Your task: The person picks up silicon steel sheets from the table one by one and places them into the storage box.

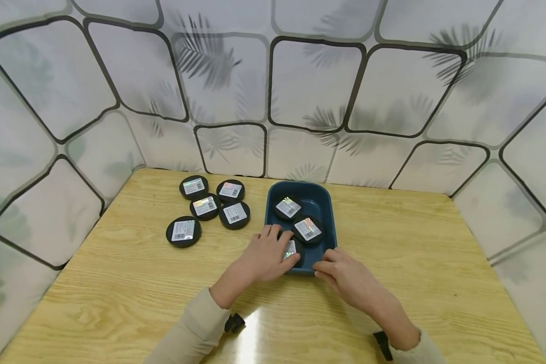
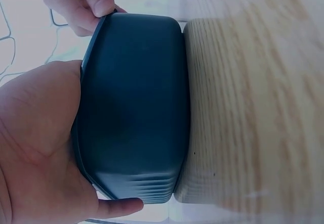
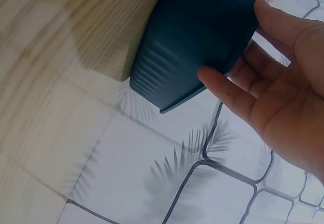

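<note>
A dark blue rectangular tub (image 1: 323, 202) stands on the wooden table and holds black round flat tins with shiny labels. My left hand (image 1: 266, 253) reaches over the tub's near left side, its thumb and fingers about the nearest tin (image 1: 291, 247), which it partly hides. In the left wrist view the palm lies by the tub's rim, with one finger outside the wall. At the near right corner my right hand (image 1: 346, 275) pinches the rim; the right wrist view shows thumb and fingers on either side of it. Two more tins, one of them (image 1: 308, 230) in the middle, lie farther back.
Left of the tub, several more black tins (image 1: 234, 214) lie label up on the table, one (image 1: 183, 231) nearer and apart from the others. A patterned cloth (image 1: 314, 86) rises behind the table (image 1: 405, 242) and along its sides.
</note>
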The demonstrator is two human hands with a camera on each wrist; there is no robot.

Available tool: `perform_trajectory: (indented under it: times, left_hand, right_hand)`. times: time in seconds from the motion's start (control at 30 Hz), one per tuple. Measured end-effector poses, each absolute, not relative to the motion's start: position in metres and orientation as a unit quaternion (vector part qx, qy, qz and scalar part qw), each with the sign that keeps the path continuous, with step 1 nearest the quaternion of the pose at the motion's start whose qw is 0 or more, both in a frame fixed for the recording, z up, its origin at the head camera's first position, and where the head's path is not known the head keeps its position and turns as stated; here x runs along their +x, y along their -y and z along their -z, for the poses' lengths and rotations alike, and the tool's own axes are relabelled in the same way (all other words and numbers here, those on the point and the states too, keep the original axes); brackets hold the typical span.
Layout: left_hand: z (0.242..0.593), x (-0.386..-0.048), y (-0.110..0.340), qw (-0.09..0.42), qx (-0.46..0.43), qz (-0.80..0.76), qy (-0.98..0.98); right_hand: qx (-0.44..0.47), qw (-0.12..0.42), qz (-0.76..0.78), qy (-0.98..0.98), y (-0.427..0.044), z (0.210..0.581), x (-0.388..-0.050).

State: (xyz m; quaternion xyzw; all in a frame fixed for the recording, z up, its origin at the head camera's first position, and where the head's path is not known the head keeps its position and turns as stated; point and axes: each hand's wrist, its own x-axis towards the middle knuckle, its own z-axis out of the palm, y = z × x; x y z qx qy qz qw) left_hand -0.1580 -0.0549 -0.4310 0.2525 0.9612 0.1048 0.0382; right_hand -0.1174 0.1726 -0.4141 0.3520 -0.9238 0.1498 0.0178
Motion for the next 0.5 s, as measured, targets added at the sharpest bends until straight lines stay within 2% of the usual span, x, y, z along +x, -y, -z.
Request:
perform_trajectory:
  times: [0.37, 0.5]
  left_hand:
    - [0.428, -0.157, 0.059, 0.045, 0.267, -0.117, -0.956]
    - [0.424, -0.159, 0.066, 0.026, 0.282, -0.115, -0.952]
  right_hand:
    - [0.36, 0.028, -0.161, 0.918, -0.173, 0.415, -0.118]
    - [0.36, 0.03, -0.16, 0.919, -0.174, 0.414, -0.117]
